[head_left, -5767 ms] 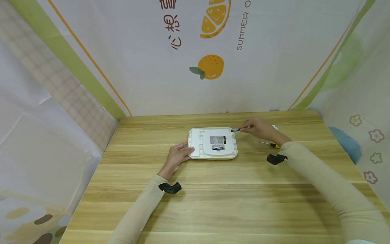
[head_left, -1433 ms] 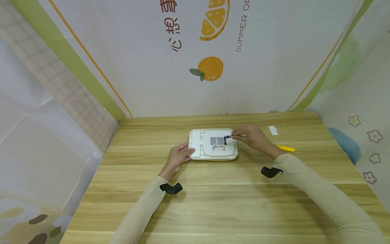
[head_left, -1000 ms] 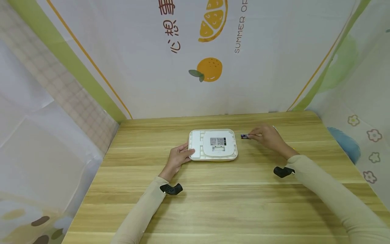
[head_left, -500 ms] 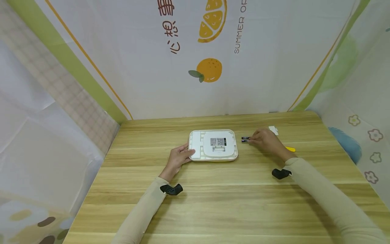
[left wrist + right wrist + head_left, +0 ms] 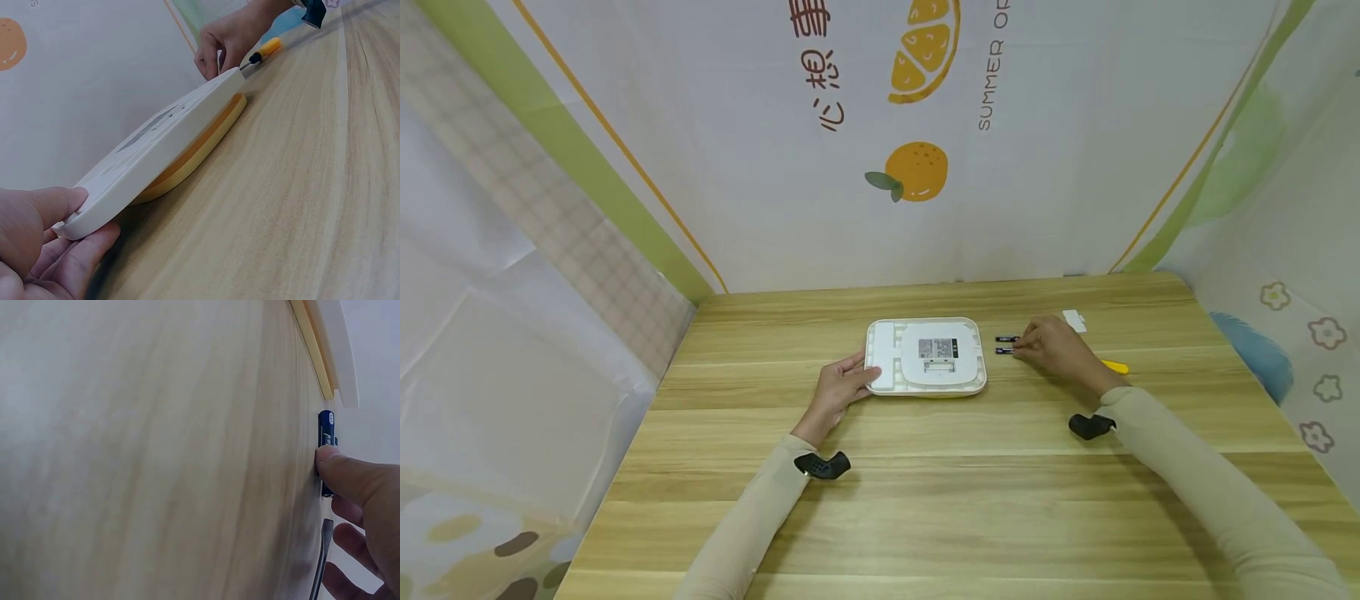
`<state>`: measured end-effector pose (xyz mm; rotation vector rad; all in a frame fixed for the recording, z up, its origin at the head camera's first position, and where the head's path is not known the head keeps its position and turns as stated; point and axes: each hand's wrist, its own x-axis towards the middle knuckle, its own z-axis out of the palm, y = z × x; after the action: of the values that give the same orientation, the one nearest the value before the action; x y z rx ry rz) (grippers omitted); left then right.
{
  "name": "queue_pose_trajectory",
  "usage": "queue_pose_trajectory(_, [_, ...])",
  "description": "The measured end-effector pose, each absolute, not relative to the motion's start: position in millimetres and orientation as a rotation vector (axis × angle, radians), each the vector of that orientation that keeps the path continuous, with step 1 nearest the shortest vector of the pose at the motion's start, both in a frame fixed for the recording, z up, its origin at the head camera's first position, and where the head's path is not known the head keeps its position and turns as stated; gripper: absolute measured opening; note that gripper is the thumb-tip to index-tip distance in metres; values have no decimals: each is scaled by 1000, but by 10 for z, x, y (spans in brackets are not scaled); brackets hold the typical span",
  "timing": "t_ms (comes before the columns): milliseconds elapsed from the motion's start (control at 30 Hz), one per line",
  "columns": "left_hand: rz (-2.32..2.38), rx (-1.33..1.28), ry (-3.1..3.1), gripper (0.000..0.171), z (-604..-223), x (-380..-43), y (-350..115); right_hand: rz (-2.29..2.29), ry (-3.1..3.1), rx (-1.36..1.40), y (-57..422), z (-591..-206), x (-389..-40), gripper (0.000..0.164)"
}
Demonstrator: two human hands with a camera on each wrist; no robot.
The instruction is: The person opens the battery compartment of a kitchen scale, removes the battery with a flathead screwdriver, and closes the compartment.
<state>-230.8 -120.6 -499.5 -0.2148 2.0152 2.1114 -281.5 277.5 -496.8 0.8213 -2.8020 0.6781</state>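
A white rounded-rectangular device (image 5: pixel 917 387) lies underside up, showing a printed label (image 5: pixel 938 348) and an open battery compartment (image 5: pixel 938 367) with no battery in it. My left hand (image 5: pixel 838 385) grips its left end, thumb above and fingers below; the left wrist view shows that end raised off the table. To the right lie two dark blue AAA-size batteries, a far one (image 5: pixel 1004 338) and a near one (image 5: pixel 1002 352), side by side and slightly apart. My right hand (image 5: pixel 1054 346) pinches the near battery at its right end, its thumb on it in the right wrist view.
A small white cover (image 5: pixel 1074 321) lies behind my right hand. A screwdriver with a yellow handle (image 5: pixel 1116 367) is partly hidden under the right hand; its metal shaft (image 5: pixel 322 556) shows in the right wrist view. Printed cloth (image 5: pixel 775 208) hangs along the table's back edge.
Both batteries came out of the device, which my left hand keeps gripping. My right hand carried them right to the table, and they now lie farther apart than half a second ago.
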Motion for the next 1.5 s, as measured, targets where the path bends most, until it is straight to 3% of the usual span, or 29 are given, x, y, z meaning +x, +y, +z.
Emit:
queue_pose_trajectory(300, [2100, -195, 2031, 58, -4989, -2306, -1199, 671, -2838, 778, 2798, -4916, -2808, 15])
queue_pose_trajectory(800, [2111, -202, 2035, 57, -4982, -2281, -1233, 915, -2952, 423, 3334, -4362, -2837, 46])
queue_pose_trajectory(933, [2110, -208, 2034, 56, -4986, -2281, -1229, 941, -2929, 339, 3430, -4363, -2863, 54])
queue_pose_trajectory(1233, [2128, -201, 2025, 55, -4986, -2287, -1203, 786, -2932, 257, 3590, -4506, -2875, 46])
queue_pose_trajectory(1500, [2123, -207, 2028, 55, -4986, -2298, -1199, 728, -2957, 15, 3609, -4734, -2882, 47])
